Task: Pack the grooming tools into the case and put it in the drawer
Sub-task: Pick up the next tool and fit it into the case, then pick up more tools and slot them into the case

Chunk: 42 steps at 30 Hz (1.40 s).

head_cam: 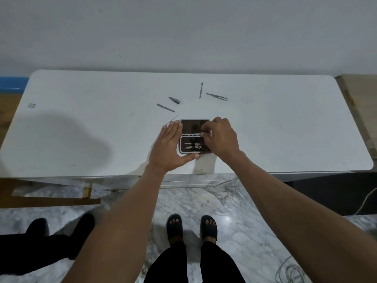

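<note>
White tabletop (81, 119), left to right: left hand (170, 147) lying flat and open against the left edge of the open dark case (190, 137), thumb hooking the near rim, bracing without gripping. Steel nail file (165, 107) and nail clipper (174, 100) waiting loose just beyond, cuticle pusher (201, 90) and tweezers (217, 96) further right, all well apart from the case. Right hand (221, 138) curling over the case's right side, fingertips pinching what is possibly a thin tool near the hinge; hard to tell. Seating it well meaning keeping the case pinned, sliding the tool under its strap, not pressing on pieces already lodged in the lower half
</note>
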Tool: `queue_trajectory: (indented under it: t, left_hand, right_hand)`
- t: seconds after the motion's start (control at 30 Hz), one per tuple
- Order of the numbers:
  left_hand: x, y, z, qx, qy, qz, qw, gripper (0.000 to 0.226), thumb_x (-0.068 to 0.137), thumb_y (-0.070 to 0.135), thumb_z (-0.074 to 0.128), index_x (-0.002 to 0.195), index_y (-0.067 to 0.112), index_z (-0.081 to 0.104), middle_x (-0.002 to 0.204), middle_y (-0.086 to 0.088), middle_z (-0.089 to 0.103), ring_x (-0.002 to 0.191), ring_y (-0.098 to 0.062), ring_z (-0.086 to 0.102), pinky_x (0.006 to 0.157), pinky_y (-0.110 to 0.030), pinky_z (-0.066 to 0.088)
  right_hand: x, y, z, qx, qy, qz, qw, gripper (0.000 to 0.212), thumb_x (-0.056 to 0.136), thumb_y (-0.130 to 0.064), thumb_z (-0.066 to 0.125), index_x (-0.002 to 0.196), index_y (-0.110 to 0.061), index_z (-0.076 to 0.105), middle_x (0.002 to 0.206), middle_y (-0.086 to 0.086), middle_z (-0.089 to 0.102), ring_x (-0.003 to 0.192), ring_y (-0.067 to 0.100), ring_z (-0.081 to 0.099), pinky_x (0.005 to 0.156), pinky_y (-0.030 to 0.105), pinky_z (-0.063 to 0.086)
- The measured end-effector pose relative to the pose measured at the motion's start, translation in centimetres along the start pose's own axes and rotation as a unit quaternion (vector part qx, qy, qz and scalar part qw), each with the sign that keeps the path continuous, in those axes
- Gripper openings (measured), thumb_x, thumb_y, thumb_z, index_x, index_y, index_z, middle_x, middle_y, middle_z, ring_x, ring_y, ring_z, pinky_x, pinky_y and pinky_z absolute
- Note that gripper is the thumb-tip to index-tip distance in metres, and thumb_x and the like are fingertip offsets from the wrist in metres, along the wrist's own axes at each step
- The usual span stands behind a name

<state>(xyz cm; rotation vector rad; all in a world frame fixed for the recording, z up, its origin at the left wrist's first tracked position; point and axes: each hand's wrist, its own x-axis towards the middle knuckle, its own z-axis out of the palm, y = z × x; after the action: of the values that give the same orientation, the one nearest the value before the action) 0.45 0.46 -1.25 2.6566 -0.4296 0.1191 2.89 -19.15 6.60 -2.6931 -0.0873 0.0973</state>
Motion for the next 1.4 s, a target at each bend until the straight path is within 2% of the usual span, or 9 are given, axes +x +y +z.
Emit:
queue_trajectory:
  t: [0.13,0.33,0.5,0.63,0.73,0.87,1.1,1.4]
  left_hand:
    - [0.1,0.0,0.1,-0.003,0.011,0.006,1.0,0.118,0.085,0.091,0.037,0.157,-0.002,0.034,0.165,-0.015,0.035,0.157,-0.026,0.026,0.128,-0.049,0.023]
    - [0.2,-0.1,0.2,-0.01,0.026,0.011,1.0,0.116,0.08,0.083,0.059,0.154,-0.004,0.039,0.163,-0.017,0.038,0.156,-0.028,0.03,0.127,-0.049,0.025]
    - [0.4,0.0,0.1,-0.008,0.025,0.007,1.0,0.116,0.08,0.082,0.059,0.155,-0.005,0.038,0.164,-0.018,0.037,0.156,-0.027,0.029,0.128,-0.049,0.025]
    - [0.6,0.2,-0.2,-0.004,0.016,0.002,1.0,0.114,0.081,0.08,0.06,0.154,-0.005,0.038,0.164,-0.019,0.035,0.156,-0.027,0.028,0.13,-0.044,0.019]
    - [0.7,0.2,-0.2,-0.004,0.015,0.001,1.0,0.114,0.08,0.078,0.065,0.154,-0.005,0.039,0.164,-0.019,0.035,0.156,-0.027,0.029,0.131,-0.043,0.019]
    - [0.8,0.0,-0.2,-0.009,0.013,-0.002,1.0,0.115,0.078,0.076,0.07,0.154,-0.005,0.038,0.165,-0.018,0.035,0.157,-0.025,0.027,0.13,-0.044,0.02]
    - [0.8,0.2,-0.5,-0.008,0.007,-0.008,1.0,0.116,0.078,0.078,0.068,0.155,-0.003,0.037,0.165,-0.017,0.035,0.157,-0.025,0.028,0.13,-0.043,0.019]
    - [0.7,-0.1,-0.1,-0.004,0.018,0.004,1.0,0.118,0.078,0.084,0.061,0.155,-0.003,0.039,0.164,-0.015,0.037,0.156,-0.027,0.03,0.128,-0.047,0.024]
  right_hand:
    - [3.1,-1.2,-0.1,0.034,0.022,0.015,0.999,0.021,0.091,-0.029,0.062,0.108,-0.021,0.071,0.102,0.0,0.067,0.108,0.022,0.052,0.078,0.039,0.052]
    - [7.6,-2.9,1.5,0.094,0.024,0.007,0.995,0.023,0.092,-0.026,0.063,0.111,-0.016,0.071,0.101,0.001,0.072,0.103,0.021,0.059,0.086,0.036,0.049]
    - [10.1,-3.6,3.2,0.125,0.017,-0.005,0.992,0.025,0.091,-0.02,0.065,0.114,-0.01,0.069,0.107,0.008,0.07,0.099,0.023,0.065,0.09,0.037,0.051]
    - [12.0,-3.9,4.0,0.126,0.008,-0.018,0.992,0.025,0.091,-0.019,0.065,0.112,-0.007,0.069,0.107,0.01,0.07,0.099,0.025,0.064,0.084,0.03,0.046]
    - [13.0,-4.4,4.4,0.116,0.002,-0.031,0.993,0.024,0.09,-0.019,0.065,0.108,-0.005,0.071,0.103,0.012,0.069,0.097,0.027,0.063,0.082,0.035,0.048]
    - [13.3,-4.7,5.0,0.088,0.002,-0.039,0.995,0.016,0.088,-0.014,0.064,0.098,-0.008,0.075,0.093,0.014,0.07,0.09,0.029,0.065,0.074,0.036,0.052]
    - [12.8,-4.7,4.6,0.114,-0.001,-0.018,0.993,0.019,0.088,-0.013,0.064,0.101,-0.008,0.076,0.099,0.014,0.073,0.092,0.03,0.067,0.082,0.042,0.055]
    - [9.4,-2.2,1.6,0.118,0.016,0.009,0.993,0.02,0.09,-0.016,0.065,0.106,-0.013,0.076,0.101,0.007,0.075,0.094,0.023,0.068,0.087,0.034,0.053]
